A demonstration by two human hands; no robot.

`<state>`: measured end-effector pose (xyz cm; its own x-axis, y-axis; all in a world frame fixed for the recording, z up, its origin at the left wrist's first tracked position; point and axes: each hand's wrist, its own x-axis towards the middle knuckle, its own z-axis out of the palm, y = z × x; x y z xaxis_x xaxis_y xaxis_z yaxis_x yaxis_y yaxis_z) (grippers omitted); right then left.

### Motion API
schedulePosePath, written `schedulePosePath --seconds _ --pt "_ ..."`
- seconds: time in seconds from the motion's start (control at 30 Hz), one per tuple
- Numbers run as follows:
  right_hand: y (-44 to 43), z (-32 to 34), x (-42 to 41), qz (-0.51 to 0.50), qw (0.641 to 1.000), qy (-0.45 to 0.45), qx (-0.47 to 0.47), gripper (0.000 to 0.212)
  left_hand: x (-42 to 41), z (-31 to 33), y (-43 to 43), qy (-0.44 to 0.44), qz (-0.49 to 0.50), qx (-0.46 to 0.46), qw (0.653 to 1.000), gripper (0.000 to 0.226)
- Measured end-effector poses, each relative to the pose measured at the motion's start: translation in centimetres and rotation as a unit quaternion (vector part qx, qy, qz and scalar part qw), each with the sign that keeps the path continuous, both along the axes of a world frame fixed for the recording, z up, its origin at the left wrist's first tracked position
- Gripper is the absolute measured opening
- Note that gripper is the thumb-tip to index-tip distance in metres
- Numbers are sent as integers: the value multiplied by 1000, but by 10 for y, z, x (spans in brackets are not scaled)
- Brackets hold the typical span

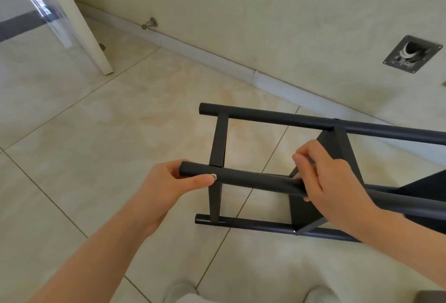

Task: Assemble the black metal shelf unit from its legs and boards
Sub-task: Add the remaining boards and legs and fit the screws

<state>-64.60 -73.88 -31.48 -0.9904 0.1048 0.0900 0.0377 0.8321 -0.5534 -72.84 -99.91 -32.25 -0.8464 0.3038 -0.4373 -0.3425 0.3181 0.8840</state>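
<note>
I see the black metal shelf unit lying on its side on the tiled floor, its far side near the floor's far edge. Three round tube legs run left to right: the far leg, the raised near leg and the low leg down by the tiles. A flat crossbar joins their left ends, and a dark board sits further right. My left hand and right hand grip the raised near leg.

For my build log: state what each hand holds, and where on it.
Both grip the nearest black leg: the left hand at its free end, the right hand farther along, beside a board.
</note>
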Motion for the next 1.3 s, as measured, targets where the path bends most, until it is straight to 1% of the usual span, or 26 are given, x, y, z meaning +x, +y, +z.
schedulePosePath --seconds 0.1,0.17,0.3,0.37,0.43,0.5,0.57,0.63,0.7,0.77,0.83,0.9,1.0,1.07,1.1,1.17,1.2,1.23,1.27,1.3 --pt "4 -1 1 1 1000 3 -13 38 -4 -2 0 41 -37 -22 998 41" --pt "5 0 -2 8 1000 -10 -14 41 -8 -1 -2 73 -58 -51 994 39" --pt "4 3 -12 10 999 -25 -29 38 -14 6 -7 155 -132 -106 973 32" --pt "1 6 -20 28 998 -21 -59 36 -15 10 -10 212 -189 -151 947 32" --pt "-2 7 -30 50 994 -14 -94 33 -16 15 -11 263 -255 -216 905 37" --pt "-9 5 -43 72 991 -17 -115 32 -18 22 -10 285 -301 -276 867 42" --pt "-17 1 -55 92 989 -23 -115 26 -20 27 -9 284 -320 -305 851 44" --pt "-26 -4 -62 107 988 -25 -108 22 -18 28 -10 279 -324 -313 848 44" --pt "-31 -11 -62 107 986 -20 -126 21 -12 26 -14 278 -324 -323 845 46" --pt "-33 -16 -55 93 983 -36 -156 19 -2 23 -22 294 -332 -334 832 45" --pt "-34 -20 -47 91 981 -58 -161 21 7 20 -26 318 -336 -329 823 39" --pt "-36 -21 -42 100 980 -64 -157 24 13 19 -29 333 -331 -313 826 38" --pt "-37 -19 -40 111 977 -68 -166 27 16 18 -29 339 -306 -320 830 39" --pt "-38 -17 -38 118 976 -71 -171 31 15 18 -30 348 -278 -311 839 45" --pt "-38 -17 -36 125 975 -72 -169 31 14 18 -30 365 -280 -303 835 53" --pt "-39 -18 -33 140 974 -72 -160 26 12 19 -26 402 -321 -297 804 76" --pt "-39 -19 -32 144 974 -72 -158 24 11 18 -23 419 -352 -301 781 83" --pt "-40 -19 -31 147 974 -72 -157 21 10 16 -21 433 -383 -308 756 87" --pt "-40 -20 -30 149 974 -71 -158 19 9 13 -19 440 -406 -311 738 89" --pt "-40 -21 -30 151 973 -69 -160 18 8 10 -18 437 -421 -308 733 88"
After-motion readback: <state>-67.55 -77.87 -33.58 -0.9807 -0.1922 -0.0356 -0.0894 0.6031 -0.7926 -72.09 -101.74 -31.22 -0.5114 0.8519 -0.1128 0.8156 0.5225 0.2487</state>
